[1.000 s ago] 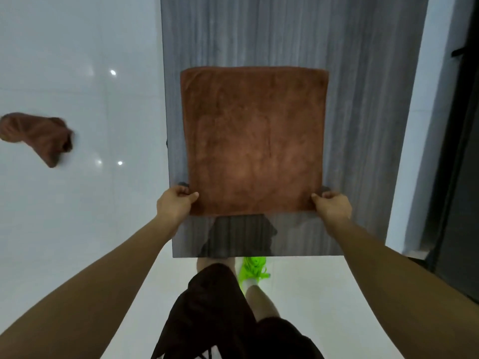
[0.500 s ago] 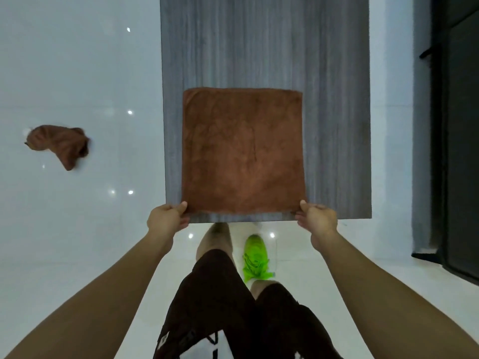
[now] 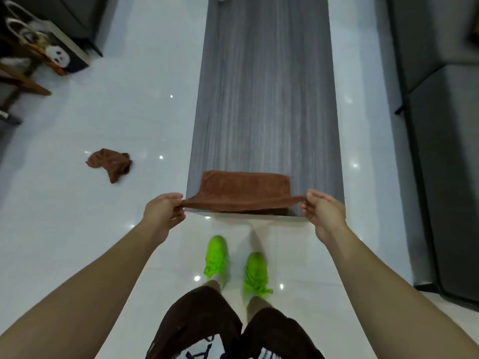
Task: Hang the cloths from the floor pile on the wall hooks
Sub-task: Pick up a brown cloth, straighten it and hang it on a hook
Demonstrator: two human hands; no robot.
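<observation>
This looks like a home living room. A glossy white tiled floor [image 3: 108, 120] carries a long grey wood-grain bench [image 3: 264, 99]. A dark grey sofa [image 3: 445, 125] stands right, a panda-print bag [image 3: 61, 57] far left.
</observation>
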